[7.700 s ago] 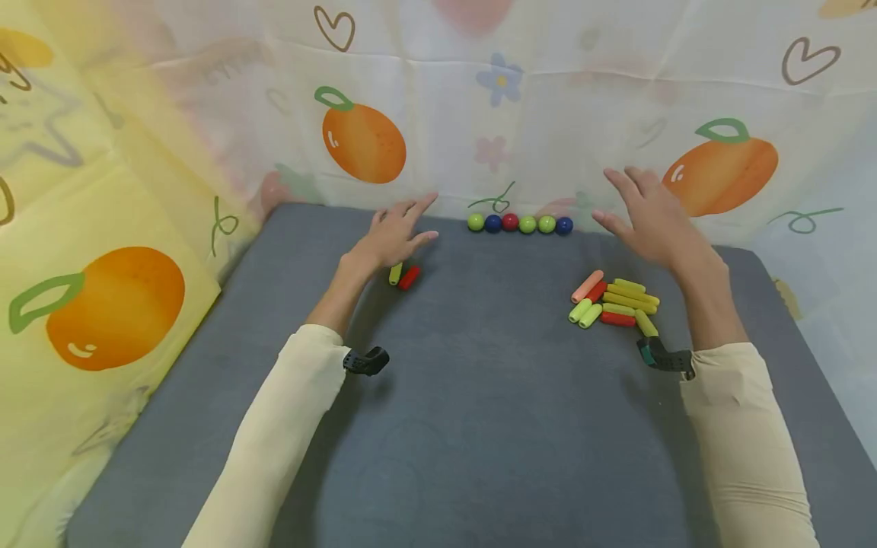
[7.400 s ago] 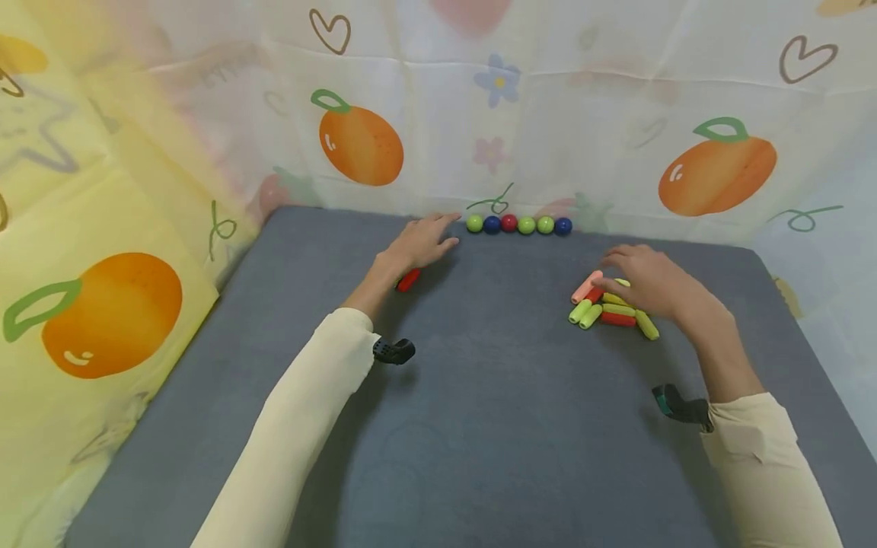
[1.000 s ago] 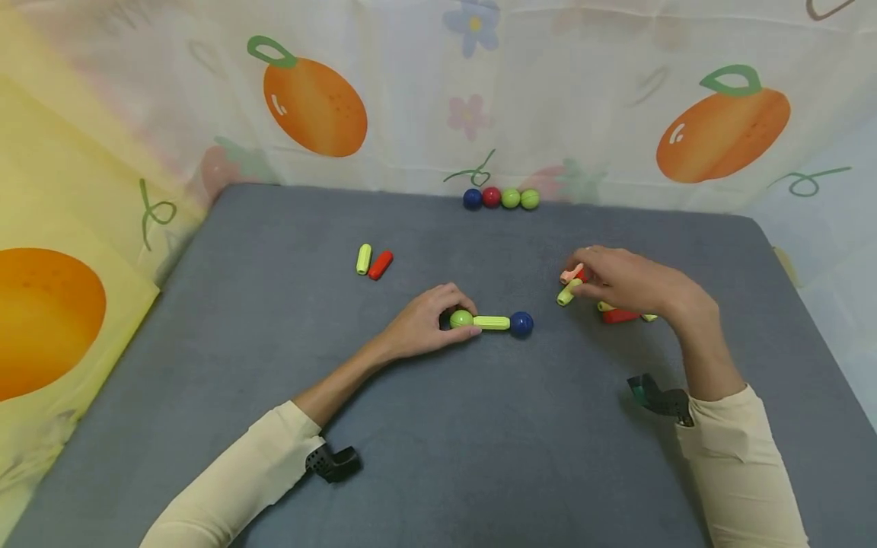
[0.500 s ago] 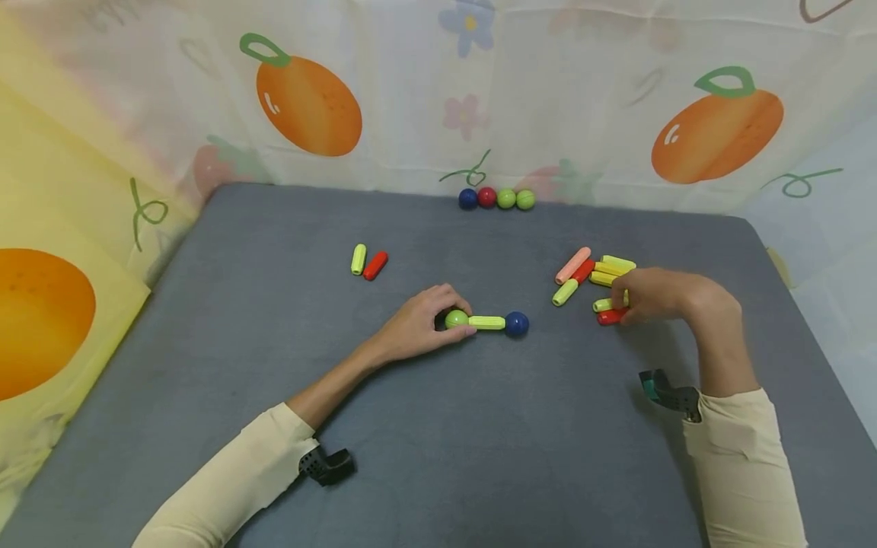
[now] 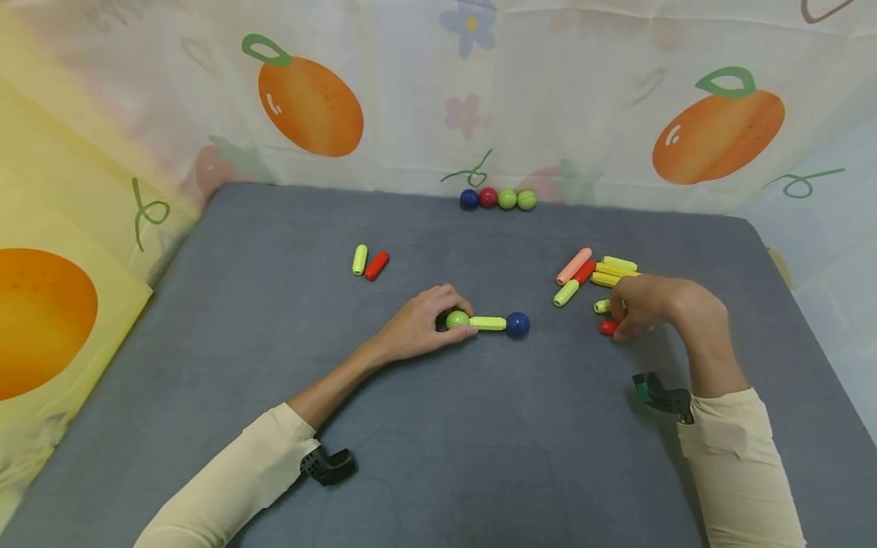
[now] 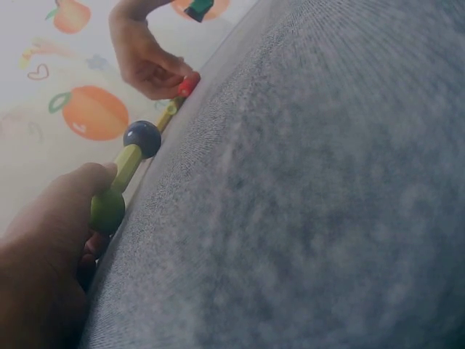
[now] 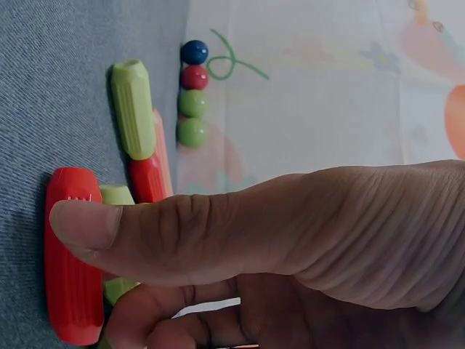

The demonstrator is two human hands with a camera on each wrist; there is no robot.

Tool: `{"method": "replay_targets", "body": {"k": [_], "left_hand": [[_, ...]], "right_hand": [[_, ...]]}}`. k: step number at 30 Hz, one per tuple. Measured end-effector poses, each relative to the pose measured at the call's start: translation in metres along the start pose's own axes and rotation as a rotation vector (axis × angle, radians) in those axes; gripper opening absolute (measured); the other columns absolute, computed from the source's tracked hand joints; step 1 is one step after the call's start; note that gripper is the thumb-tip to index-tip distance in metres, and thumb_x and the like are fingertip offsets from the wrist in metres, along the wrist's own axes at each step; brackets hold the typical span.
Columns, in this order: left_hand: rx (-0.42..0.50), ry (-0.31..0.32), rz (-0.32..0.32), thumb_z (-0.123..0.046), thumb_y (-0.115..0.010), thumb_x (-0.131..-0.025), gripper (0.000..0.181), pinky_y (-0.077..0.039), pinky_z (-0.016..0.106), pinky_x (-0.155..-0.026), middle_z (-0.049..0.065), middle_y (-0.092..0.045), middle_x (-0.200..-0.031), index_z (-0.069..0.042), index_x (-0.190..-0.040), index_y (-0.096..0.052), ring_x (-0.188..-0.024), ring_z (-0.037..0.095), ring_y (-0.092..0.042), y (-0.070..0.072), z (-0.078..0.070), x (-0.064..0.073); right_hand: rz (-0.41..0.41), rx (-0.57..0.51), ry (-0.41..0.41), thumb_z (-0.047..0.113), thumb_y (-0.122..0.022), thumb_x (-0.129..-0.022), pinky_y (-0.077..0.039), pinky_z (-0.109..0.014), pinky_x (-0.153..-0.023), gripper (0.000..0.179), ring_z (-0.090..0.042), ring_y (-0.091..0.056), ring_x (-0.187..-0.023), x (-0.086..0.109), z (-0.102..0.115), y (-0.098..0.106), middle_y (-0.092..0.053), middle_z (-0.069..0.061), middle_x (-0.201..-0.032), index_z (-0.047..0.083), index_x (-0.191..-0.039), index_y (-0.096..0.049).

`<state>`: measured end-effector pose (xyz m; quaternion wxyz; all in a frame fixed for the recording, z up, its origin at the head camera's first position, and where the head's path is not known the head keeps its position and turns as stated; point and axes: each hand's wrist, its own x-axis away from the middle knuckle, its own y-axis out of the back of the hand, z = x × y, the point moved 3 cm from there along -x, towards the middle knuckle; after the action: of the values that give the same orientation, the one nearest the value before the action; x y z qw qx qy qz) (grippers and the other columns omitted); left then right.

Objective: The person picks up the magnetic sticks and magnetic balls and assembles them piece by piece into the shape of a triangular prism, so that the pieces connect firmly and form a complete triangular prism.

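My left hand (image 5: 426,323) grips a green ball (image 5: 457,320), thumb in front and fingers behind. That ball joins a light-green ribbed stick (image 5: 488,323), whose other end meets a blue ball (image 5: 518,324); the joined piece lies along the table. At the right, my right hand (image 5: 661,303) pinches a red stick (image 5: 607,327). Its thumb lies across that red stick (image 7: 73,305) in the right wrist view, with the other fingers curled. A light-green stick (image 5: 601,306) just behind is partly hidden by the hand.
Salmon (image 5: 574,266), red, light-green and yellow sticks (image 5: 605,279) lie beside the right hand. A row of balls (image 5: 488,198) stands at the table's back edge against the printed cloth. Light-green (image 5: 359,259) and red sticks (image 5: 377,266) lie back left.
My right hand has moved from the salmon and light-green sticks to the red stick, drawing it slightly towards me. Earlier, an end green and an end blue ball left the row and were joined.
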<state>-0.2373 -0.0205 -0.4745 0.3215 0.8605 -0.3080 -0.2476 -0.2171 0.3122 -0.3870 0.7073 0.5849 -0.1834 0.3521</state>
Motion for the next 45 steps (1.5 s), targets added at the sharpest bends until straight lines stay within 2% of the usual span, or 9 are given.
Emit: {"method": "replay_targets", "body": {"k": [5,9,16,19,22,26,33,37,45], "left_hand": [[0.001,-0.001,0.002,-0.033,-0.076,-0.096,0.022,-0.046,0.031,-0.087,-0.001,-0.066,-0.106,-0.018,-0.111,-0.072,-0.093,0.012,-0.054,0.0,-0.001,-0.001],[-0.003,-0.013,0.003,-0.034,-0.076,-0.097,0.022,-0.045,0.03,-0.086,-0.001,-0.065,-0.105,-0.018,-0.112,-0.072,-0.093,0.012,-0.054,0.0,-0.003,-0.003],[-0.001,-0.028,-0.008,-0.032,-0.075,-0.097,0.022,-0.044,0.03,-0.085,0.0,-0.066,-0.105,-0.016,-0.111,-0.072,-0.091,0.013,-0.054,-0.003,-0.005,-0.003],[0.0,-0.022,-0.009,-0.033,-0.075,-0.097,0.023,-0.044,0.03,-0.085,0.0,-0.066,-0.106,-0.016,-0.111,-0.072,-0.091,0.013,-0.054,-0.004,-0.005,-0.002],[0.006,-0.011,-0.014,-0.033,-0.076,-0.096,0.022,-0.045,0.031,-0.086,-0.001,-0.066,-0.106,-0.017,-0.11,-0.072,-0.091,0.012,-0.054,-0.004,-0.005,-0.001],[0.007,-0.023,-0.019,-0.033,-0.076,-0.096,0.022,-0.046,0.032,-0.087,-0.001,-0.066,-0.106,-0.017,-0.111,-0.072,-0.091,0.012,-0.054,-0.003,-0.005,-0.003],[-0.008,-0.037,-0.013,-0.032,-0.077,-0.096,0.021,-0.045,0.031,-0.086,-0.001,-0.067,-0.106,-0.017,-0.11,-0.072,-0.09,0.011,-0.055,-0.002,-0.003,-0.002],[-0.016,-0.037,-0.013,-0.033,-0.077,-0.096,0.021,-0.046,0.031,-0.085,-0.002,-0.066,-0.106,-0.018,-0.111,-0.072,-0.09,0.011,-0.054,-0.001,-0.002,-0.001],[-0.027,-0.045,-0.008,-0.033,-0.076,-0.097,0.02,-0.045,0.031,-0.086,-0.002,-0.066,-0.106,-0.019,-0.11,-0.072,-0.091,0.011,-0.054,-0.001,0.0,-0.001]], "right_hand": [[0.023,0.004,0.011,0.014,-0.075,-0.093,-0.031,-0.029,-0.06,0.031,-0.012,-0.041,-0.062,-0.005,0.003,-0.003,-0.045,0.006,-0.064,0.012,-0.067,-0.058],[0.001,-0.028,0.079,0.015,-0.066,-0.096,-0.028,-0.027,-0.06,0.029,-0.01,-0.035,-0.06,-0.002,0.007,-0.002,-0.046,0.006,-0.063,0.013,-0.068,-0.06],[-0.176,-0.124,0.348,0.01,-0.062,-0.097,-0.038,-0.026,-0.064,0.014,-0.007,-0.047,-0.064,0.002,0.04,0.016,-0.051,0.004,-0.072,0.014,-0.086,-0.054],[-0.202,-0.151,0.455,0.007,-0.061,-0.096,-0.043,-0.027,-0.066,0.008,-0.012,-0.053,-0.067,-0.011,0.061,0.027,-0.057,0.001,-0.076,0.012,-0.096,-0.055],[-0.26,-0.183,0.487,0.008,-0.06,-0.099,-0.047,-0.028,-0.07,0.015,-0.02,-0.061,-0.073,-0.03,0.076,0.037,-0.065,-0.003,-0.082,0.009,-0.113,-0.057],[-0.311,-0.195,0.435,0.011,-0.061,-0.102,-0.048,-0.03,-0.069,0.02,-0.02,-0.061,-0.075,-0.049,0.082,0.04,-0.068,-0.007,-0.084,0.004,-0.121,-0.058],[-0.178,-0.351,0.382,0.014,-0.066,-0.102,-0.051,-0.033,-0.07,0.022,-0.027,-0.066,-0.074,-0.069,0.081,0.023,-0.068,-0.011,-0.075,0.0,-0.116,-0.055],[-0.157,-0.444,0.293,0.016,-0.066,-0.102,-0.054,-0.035,-0.075,0.023,-0.024,-0.067,-0.075,-0.075,0.079,0.019,-0.071,-0.008,-0.074,0.001,-0.114,-0.054],[-0.089,-0.495,0.186,0.019,-0.063,-0.103,-0.056,-0.033,-0.074,0.022,-0.017,-0.07,-0.072,-0.076,0.081,0.016,-0.073,-0.006,-0.078,0.003,-0.113,-0.053]]}}
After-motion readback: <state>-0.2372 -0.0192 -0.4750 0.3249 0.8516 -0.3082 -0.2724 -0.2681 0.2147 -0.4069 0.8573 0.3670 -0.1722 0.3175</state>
